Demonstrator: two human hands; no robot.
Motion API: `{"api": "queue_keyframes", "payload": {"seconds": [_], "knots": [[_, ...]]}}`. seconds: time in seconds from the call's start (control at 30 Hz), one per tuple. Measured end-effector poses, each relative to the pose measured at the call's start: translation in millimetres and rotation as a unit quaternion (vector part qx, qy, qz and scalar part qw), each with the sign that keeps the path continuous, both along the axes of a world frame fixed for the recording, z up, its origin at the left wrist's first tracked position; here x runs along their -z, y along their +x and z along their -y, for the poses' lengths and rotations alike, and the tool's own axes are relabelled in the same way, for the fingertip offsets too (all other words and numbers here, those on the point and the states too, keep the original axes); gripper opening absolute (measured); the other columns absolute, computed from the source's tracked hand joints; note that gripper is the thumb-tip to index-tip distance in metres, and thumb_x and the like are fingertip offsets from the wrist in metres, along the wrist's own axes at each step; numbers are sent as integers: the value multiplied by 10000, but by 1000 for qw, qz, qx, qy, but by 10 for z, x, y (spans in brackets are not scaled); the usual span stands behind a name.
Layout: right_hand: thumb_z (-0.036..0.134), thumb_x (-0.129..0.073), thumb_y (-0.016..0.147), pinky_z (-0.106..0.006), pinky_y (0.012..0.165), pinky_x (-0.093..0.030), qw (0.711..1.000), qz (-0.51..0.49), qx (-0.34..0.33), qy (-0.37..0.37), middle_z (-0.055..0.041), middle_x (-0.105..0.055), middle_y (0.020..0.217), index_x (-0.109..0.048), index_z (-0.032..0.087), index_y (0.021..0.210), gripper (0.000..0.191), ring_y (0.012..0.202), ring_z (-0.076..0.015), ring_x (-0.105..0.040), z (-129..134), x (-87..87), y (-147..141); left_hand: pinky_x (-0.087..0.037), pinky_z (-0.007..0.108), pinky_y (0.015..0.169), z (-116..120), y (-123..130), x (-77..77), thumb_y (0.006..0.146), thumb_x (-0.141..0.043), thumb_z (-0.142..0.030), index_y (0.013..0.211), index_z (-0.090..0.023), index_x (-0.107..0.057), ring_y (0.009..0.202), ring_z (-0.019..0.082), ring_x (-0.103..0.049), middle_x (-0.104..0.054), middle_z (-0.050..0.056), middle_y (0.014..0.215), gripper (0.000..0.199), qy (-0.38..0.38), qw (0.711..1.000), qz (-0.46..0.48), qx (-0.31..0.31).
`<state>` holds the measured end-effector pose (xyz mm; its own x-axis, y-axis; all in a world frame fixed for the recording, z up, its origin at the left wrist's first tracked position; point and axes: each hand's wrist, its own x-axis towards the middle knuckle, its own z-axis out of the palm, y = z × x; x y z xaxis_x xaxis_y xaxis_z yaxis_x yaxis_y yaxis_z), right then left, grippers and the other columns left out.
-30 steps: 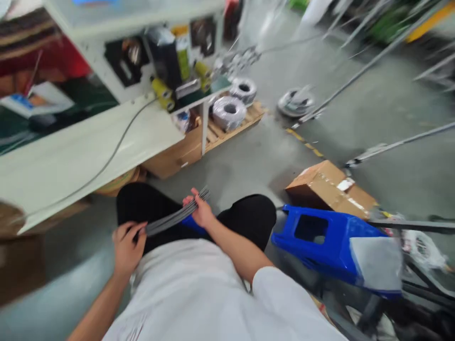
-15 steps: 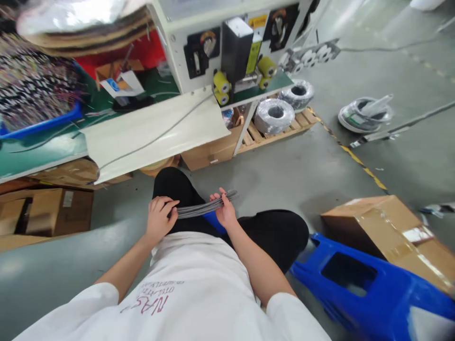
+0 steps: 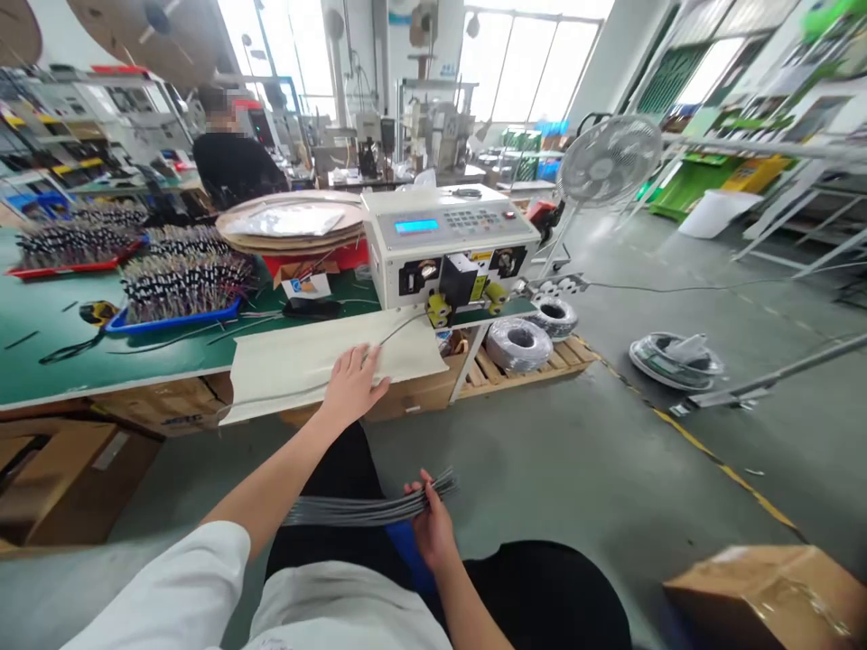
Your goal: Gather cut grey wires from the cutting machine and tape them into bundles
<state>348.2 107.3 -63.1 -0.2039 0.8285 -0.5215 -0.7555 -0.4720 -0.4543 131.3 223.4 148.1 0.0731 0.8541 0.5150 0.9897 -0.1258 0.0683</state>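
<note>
My right hand (image 3: 430, 522) is closed round one end of a bundle of grey cables (image 3: 352, 512), held across my lap. The bundle's other end passes behind my left forearm. My left hand (image 3: 353, 386) reaches forward over a cream sheet (image 3: 284, 361), its fingers stretched out across a single grey cable (image 3: 403, 330). Whether the fingertips press on that cable I cannot tell. The single cable runs from yellow rollers (image 3: 439, 309) on a white wire-processing machine (image 3: 443, 230) down along the sheet.
Blue tray (image 3: 180, 318) of bundled wires stands on the green bench (image 3: 41, 361). Cable coils (image 3: 520, 343) rest on a pallet below. A fan (image 3: 610, 162) stands behind, cardboard box (image 3: 772, 596) at lower right. Another person (image 3: 234, 167) sits at the back left.
My left hand has let go of the cable bundle and moved forward onto the sheet. The right hand still holds the bundle. My view has tilted up, showing more of the room.
</note>
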Motion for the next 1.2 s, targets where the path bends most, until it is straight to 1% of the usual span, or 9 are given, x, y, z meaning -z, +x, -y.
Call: {"api": "queue_keyframes", "payload": {"seconds": [0.17, 0.3, 0.47, 0.6, 0.77, 0.83, 0.9, 1.07, 1.2], "knots": [[485, -829, 655, -390, 833, -540, 1000, 11, 5, 5, 5, -710, 810, -727, 302, 1056, 453, 912, -242, -710, -24, 48, -7, -422, 479, 981, -78, -1, 70, 930, -422, -554, 1497, -190, -322, 1269, 356, -443, -492, 196, 1370, 682, -22, 1000, 0, -21], [516, -828, 632, -417, 800, -544, 1000, 25, 3, 0, -8, -702, 792, -738, 308, 1027, 457, 928, -280, -708, -51, 30, -29, -445, 464, 948, -10, -55, 93, 932, -386, -596, 1515, -205, -286, 1255, 351, -454, -480, 186, 1376, 709, -40, 999, 4, -26], [534, -813, 644, -418, 804, -536, 1000, 24, 0, 3, -8, -695, 781, -743, 303, 998, 428, 900, -268, -705, -79, 31, -47, -463, 419, 922, 115, -143, 92, 953, -360, -575, 1523, -211, -264, 1211, 316, -500, -502, 170, 1351, 683, -57, 998, -11, -39], [502, -824, 652, -416, 816, -529, 1000, 6, 11, -1, -7, -681, 750, -739, 258, 922, 374, 832, -250, -704, -77, 33, -40, -475, 369, 884, 259, -315, 85, 968, -375, -524, 1464, -227, -374, 1140, 270, -566, -586, 126, 1262, 578, -59, 997, -41, -1], [390, -837, 675, -375, 819, -507, 999, -24, 11, 30, 28, -638, 697, -708, 223, 1036, 418, 793, -209, -687, -72, -38, -16, -447, 282, 717, 589, -653, 152, 971, -439, -400, 1131, -265, -635, 914, 196, -647, -688, 38, 960, 287, -1, 995, -89, 45], [361, -834, 680, -372, 847, -500, 999, -34, 9, 34, 32, -650, 703, -694, 210, 1077, 446, 808, -202, -688, -84, -64, -17, -433, 281, 708, 805, -681, 234, 961, -476, -352, 1070, -256, -651, 842, 175, -650, -689, 23, 873, 227, 18, 992, -108, 68], [344, -822, 694, -377, 875, -497, 999, -42, 5, 26, 20, -686, 740, -686, 199, 1086, 440, 828, -200, -694, -95, -80, -28, -429, 285, 718, 1060, -597, 357, 953, -502, -324, 1069, -255, -651, 801, 160, -643, -687, 13, 837, 201, -6, 987, -120, 105], [316, -744, 755, -397, 929, -496, 999, -37, -26, 15, -49, -754, 989, -636, 216, 1176, 446, 931, -208, -704, -90, -87, -66, -400, 290, 661, 1607, -189, 762, 986, -425, -323, 983, -246, -663, 763, 153, -624, -671, 22, 796, 250, -178, 969, -104, 139], [305, -663, 797, -414, 951, -501, 999, -23, -39, 21, -27, -728, 1143, -609, 261, 1214, 423, 1005, -205, -692, -66, -57, -82, -388, 287, 642, 1776, -80, 981, 1001, -375, -338, 894, -209, -648, 742, 150, -614, -666, 29, 795, 319, -278, 949, -61, 134]]}}
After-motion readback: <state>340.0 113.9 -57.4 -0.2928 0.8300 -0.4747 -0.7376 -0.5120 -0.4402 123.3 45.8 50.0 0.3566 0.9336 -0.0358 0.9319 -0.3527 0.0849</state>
